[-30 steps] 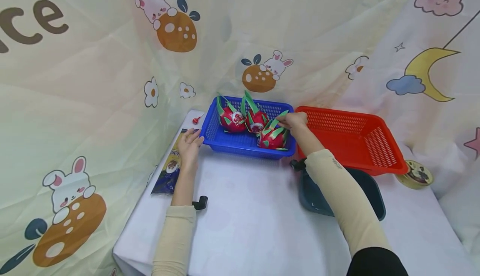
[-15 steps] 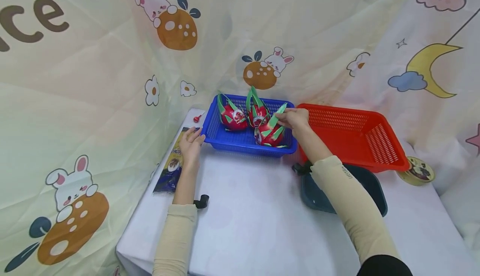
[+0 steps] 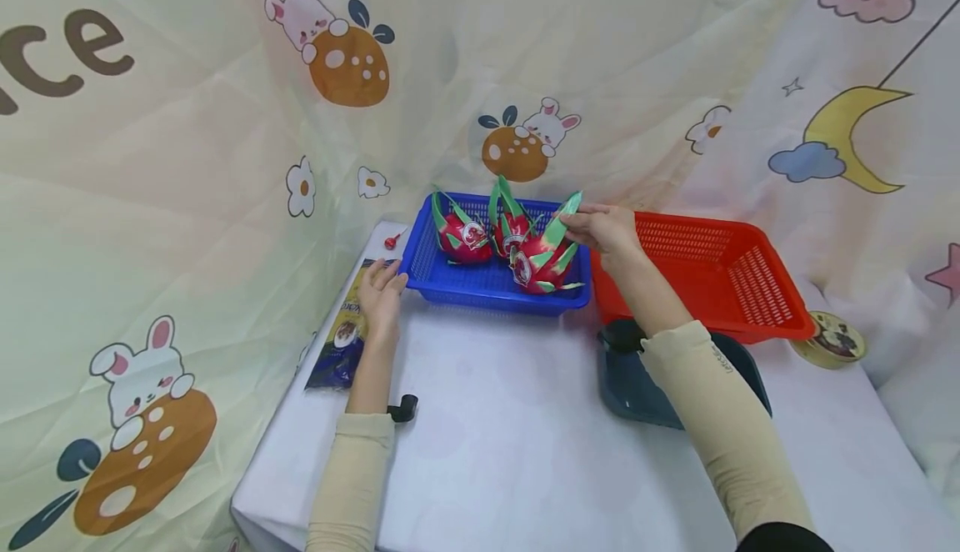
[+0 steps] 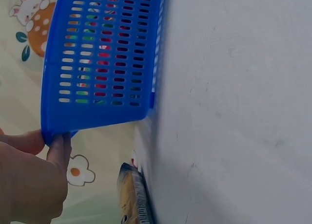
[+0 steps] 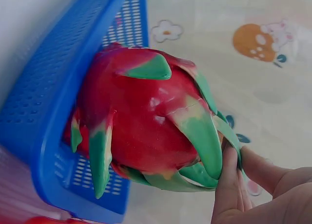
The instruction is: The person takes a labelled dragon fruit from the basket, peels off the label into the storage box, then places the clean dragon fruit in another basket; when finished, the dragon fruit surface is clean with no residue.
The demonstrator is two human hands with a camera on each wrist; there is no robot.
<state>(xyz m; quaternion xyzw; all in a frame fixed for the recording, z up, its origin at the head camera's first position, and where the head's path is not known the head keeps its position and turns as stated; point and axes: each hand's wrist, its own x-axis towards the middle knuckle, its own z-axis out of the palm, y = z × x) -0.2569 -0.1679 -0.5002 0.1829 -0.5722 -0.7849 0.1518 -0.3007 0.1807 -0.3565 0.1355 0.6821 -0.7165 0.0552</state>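
Note:
Three red dragon fruits with green leafy tips are in the blue basket [image 3: 480, 292]. My right hand [image 3: 606, 231] pinches the leafy top of the rightmost dragon fruit [image 3: 542, 264]. In the right wrist view, thumb and fingers grip the green leaves of this dragon fruit [image 5: 146, 107], which sits at the basket's rim level. The left dragon fruit [image 3: 463, 239] and the middle dragon fruit [image 3: 508, 231] lie beside it, the middle one partly hidden. With thumb and fingers, my left hand [image 4: 34, 180] pinches the left corner of the blue basket [image 4: 97, 112].
A red basket [image 3: 750, 285] stands to the right, close to the blue one. In front of it is a dark teal bin [image 3: 637, 393], partly under my right arm. A round tin [image 3: 831, 342], a blue-yellow packet [image 3: 337, 352] and a red lollipop [image 3: 392, 242] lie on the white table.
My right hand has moved slightly up and right, raising the rightmost dragon fruit by its leaves and turning it. The left hand keeps its place on the blue basket.

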